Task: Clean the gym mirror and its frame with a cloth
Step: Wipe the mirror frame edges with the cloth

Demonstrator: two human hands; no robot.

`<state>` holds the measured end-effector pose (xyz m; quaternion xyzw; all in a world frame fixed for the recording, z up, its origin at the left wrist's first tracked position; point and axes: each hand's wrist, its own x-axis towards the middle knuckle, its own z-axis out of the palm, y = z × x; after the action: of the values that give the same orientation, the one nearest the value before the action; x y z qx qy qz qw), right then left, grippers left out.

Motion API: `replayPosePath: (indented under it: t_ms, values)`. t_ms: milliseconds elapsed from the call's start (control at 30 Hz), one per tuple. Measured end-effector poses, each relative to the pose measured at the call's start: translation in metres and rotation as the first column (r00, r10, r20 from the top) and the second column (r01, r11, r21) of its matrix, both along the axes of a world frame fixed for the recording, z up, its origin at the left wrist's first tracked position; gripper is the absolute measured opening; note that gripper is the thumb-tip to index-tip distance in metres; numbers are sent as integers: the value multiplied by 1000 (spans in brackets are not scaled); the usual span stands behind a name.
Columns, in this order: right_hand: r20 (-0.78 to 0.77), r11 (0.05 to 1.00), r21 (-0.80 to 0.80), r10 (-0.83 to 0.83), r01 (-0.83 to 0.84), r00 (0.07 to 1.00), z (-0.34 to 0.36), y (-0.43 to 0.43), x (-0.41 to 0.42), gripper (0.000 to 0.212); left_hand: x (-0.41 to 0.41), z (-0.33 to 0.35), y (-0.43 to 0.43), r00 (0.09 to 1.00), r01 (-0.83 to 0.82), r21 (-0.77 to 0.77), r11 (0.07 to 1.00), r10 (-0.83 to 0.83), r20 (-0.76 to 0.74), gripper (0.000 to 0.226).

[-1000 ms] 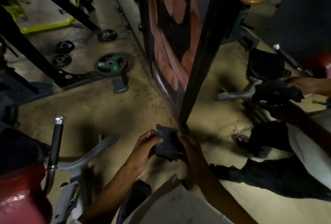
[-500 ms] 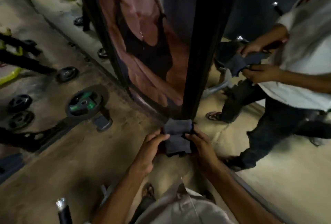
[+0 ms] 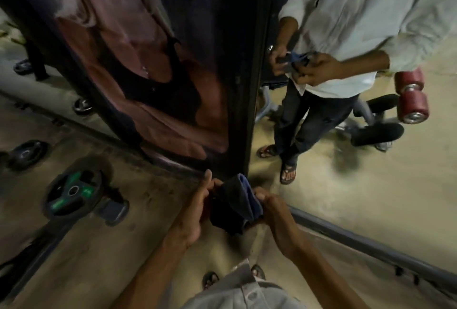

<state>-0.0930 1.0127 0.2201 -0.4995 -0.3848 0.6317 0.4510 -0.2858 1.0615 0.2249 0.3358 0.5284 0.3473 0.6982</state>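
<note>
A dark blue-black cloth (image 3: 235, 203) hangs bunched between both my hands, in front of the foot of the mirror's black upright frame (image 3: 243, 81). My left hand (image 3: 195, 212) grips the cloth's left side. My right hand (image 3: 274, 212) pinches its right edge. The mirror (image 3: 358, 185) fills the right half of the view and reflects me, in a pale shirt, holding the cloth in both hands. Its dark bottom frame rail (image 3: 366, 242) runs along the floor to the lower right.
Left of the frame stands a dark panel with a large poster (image 3: 138, 81). A green and black weight plate (image 3: 74, 192) on a rack foot lies on the concrete floor at the left, with smaller plates behind it. Red roller pads (image 3: 411, 96) of a machine show in the mirror.
The view has risen and moved closer to the mirror, so my reflection now stands upright. My hands have bunched the cloth more tightly between them.
</note>
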Motion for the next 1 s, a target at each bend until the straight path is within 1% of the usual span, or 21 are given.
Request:
replayPosePath:
  t_ms: [33, 67, 100, 200, 233, 267, 367, 400, 433, 467, 500, 533, 600, 633, 700, 800, 833, 900, 933, 1000]
  values:
    - [14, 1000, 18, -1, 1, 1000, 1, -1, 0, 27, 5, 5, -2, 1000, 2, 23, 1000, -2, -23, 58]
    - [38, 998, 63, -6, 3, 999, 4, -2, 1, 31, 8, 6, -3, 999, 7, 52, 999, -5, -40, 52]
    - [81, 993, 117, -7, -2, 997, 7, -2, 2, 35, 11, 7, -2, 998, 11, 73, 997, -6, -60, 50]
    - [172, 967, 253, -26, -19, 985, 10, -2, 4, 41, 15, 7, -1, 995, -11, 134, 991, 24, -92, 56]
    - [203, 957, 285, -14, -45, 979, 8, 1, 5, 41, 16, 5, 1, 995, -11, 132, 991, 24, -100, 58]
    - [230, 955, 291, -4, -65, 973, 7, 3, 6, 41, 17, 2, 4, 994, 11, 134, 991, 4, -113, 55]
    - [170, 967, 255, -48, 3, 984, 4, 3, 9, 37, 18, -2, 13, 988, 129, 148, 981, -114, -105, 18]
    - [188, 964, 265, -68, 16, 980, 4, 3, 11, 31, 17, -6, 15, 983, 167, 167, 972, -152, -101, 23]
    - [230, 959, 283, -95, 27, 969, 4, 3, 14, 25, 17, -8, 18, 979, 198, 183, 963, -184, -90, 36]
    - [255, 957, 288, -117, 40, 960, 2, 4, 17, 24, 18, -8, 20, 973, 228, 195, 954, -219, -67, 48]
    - [245, 960, 270, -137, 69, 960, 1, 6, 20, 31, 19, -7, 24, 970, 243, 211, 947, -241, -34, 57]
    - [198, 966, 229, -163, 116, 967, 1, 9, 21, 43, 21, -6, 29, 966, 253, 233, 939, -259, -7, 62]
    - [27, 966, 100, -241, 238, 970, 7, 17, 23, 65, 27, -1, 43, 955, 277, 254, 927, -295, 36, 68]
    - [-53, 961, 36, -274, 276, 960, 10, 23, 26, 69, 29, 5, 50, 948, 288, 266, 920, -313, 56, 70]
    - [-171, 963, -23, -267, 267, 949, 19, 35, 29, 65, 31, 15, 64, 944, 295, 296, 909, -326, 60, 71]
    - [-266, 991, -36, -136, 131, 954, 45, 52, 23, 57, 28, 36, 85, 935, 322, 359, 876, -354, 25, 71]
    - [-277, 993, -41, -115, 107, 954, 54, 59, 19, 50, 26, 43, 93, 925, 350, 389, 852, -379, -1, 70]
    - [-293, 992, -55, -125, 114, 948, 72, 74, 9, 31, 22, 58, 110, 911, 390, 466, 794, -407, -68, 64]
    - [-302, 991, -53, -133, 122, 944, 80, 81, 4, 29, 21, 65, 118, 915, 385, 511, 769, -390, -101, 60]
    - [-265, 986, -21, -166, 167, 950, 98, 100, -4, 33, 19, 88, 136, 932, 352, 607, 712, -326, -157, 53]
